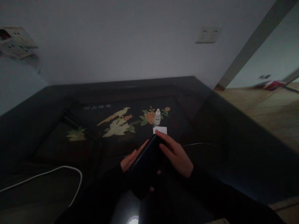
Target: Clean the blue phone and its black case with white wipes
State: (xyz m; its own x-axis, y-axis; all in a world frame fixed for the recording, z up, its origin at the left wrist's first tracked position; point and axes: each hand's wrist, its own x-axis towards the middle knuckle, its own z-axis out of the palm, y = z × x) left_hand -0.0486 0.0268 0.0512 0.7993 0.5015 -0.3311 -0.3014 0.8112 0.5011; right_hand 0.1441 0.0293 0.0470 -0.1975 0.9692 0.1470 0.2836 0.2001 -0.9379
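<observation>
- Black sleeves (pixel 221 191) come in nearest the camera, one from 8 o'clock and one from 4 o'clock, clock positions being read around the slab, with 12 straight ahead
- Glossy black slab (pixel 146 166), flat and thin like a tablet or phone, sits tilted between both hands at the clock's centre; its shiny left edge slants up towards 1 o'clock, and its lower outline fades into the dark
- Left hand (pixel 131 159), at 9 o'clock, is partly closed on the slab's left edge, fingers fairly straight and partly hidden behind it
- Right hand (pixel 176 155), at 3 o'clock, is half open, two digits spread apart, one tip reaching the slab's top corner; whether it grips, I cannot tell
- White card or paper (pixel 161 129) lies at 1 o'clock, just beyond that fingertip
- Dropper bottle (pixel 157 118) with a white cap stands upright between 12 and 1, just behind the card
- Dark glossy table (pixel 205 124) spreads beneath, decorated with a bird motif (pixel 116 115) between 10 and 11 and an orange flower motif (pixel 149 117) at 12
- White cable (pixel 64 166) curves across the tabletop between 8 and 9
- Wall socket (pixel 208 34) sits at 1 o'clock, well apart from the hands
</observation>
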